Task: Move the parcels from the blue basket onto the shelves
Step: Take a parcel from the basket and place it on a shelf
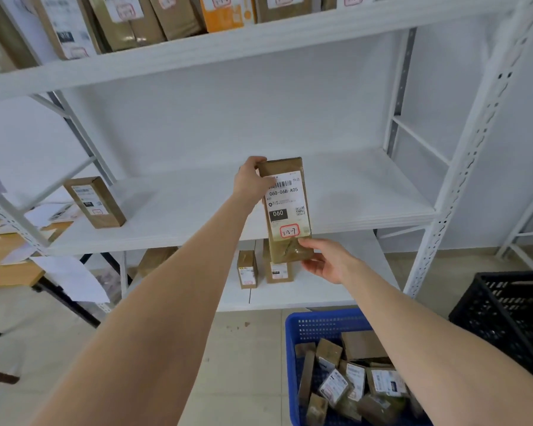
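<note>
we hold a tall brown parcel upright before the middle shelf, left hand gripping its top, right hand its base, above the blue basket.

Middle shelf lies open right of the leaning box

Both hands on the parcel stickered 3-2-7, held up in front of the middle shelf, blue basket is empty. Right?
One error: the blue basket is not empty; several boxes lie in it, as the head view shows. The rest holds: left hand and right hand hold the parcel stickered 3-2-7 in front of the middle shelf.
</note>
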A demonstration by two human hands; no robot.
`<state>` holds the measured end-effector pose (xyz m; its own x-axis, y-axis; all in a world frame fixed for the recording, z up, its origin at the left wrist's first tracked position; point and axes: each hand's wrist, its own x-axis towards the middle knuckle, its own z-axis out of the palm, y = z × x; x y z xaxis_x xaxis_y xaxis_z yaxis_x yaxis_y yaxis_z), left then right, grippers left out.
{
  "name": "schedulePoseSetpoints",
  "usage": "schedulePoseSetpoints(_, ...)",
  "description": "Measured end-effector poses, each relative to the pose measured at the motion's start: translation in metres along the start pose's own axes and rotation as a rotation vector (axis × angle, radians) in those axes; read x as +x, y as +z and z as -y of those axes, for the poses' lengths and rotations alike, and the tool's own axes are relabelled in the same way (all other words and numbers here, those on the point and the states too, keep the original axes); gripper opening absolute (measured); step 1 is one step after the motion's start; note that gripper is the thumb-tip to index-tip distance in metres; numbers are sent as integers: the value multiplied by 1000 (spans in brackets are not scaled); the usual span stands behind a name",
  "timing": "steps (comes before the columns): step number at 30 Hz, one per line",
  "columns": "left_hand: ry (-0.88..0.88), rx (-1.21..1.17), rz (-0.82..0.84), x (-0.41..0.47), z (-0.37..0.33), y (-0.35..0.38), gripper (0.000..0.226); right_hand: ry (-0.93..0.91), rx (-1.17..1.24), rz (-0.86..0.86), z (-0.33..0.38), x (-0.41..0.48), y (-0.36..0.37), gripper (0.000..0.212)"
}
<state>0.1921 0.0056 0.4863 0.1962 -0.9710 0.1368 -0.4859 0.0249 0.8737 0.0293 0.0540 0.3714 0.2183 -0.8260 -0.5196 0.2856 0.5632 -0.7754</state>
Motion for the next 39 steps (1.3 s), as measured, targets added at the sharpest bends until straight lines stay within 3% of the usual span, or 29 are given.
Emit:
schedulePoseSetpoints(14, 353, -16, -57, -4, -182, -18, 61, -391, 30, 56, 146, -67, -7, 77)
schedulePoseSetpoints(30, 648, 74, -138, 12, -342, -37, 65, -741, 3, 52, 298, -116, -8, 68)
schedulePoseSetpoints(39, 714, 62, -195, 59, -359, -56, 62, -835, -105, -17, 349, -85, 19, 54)
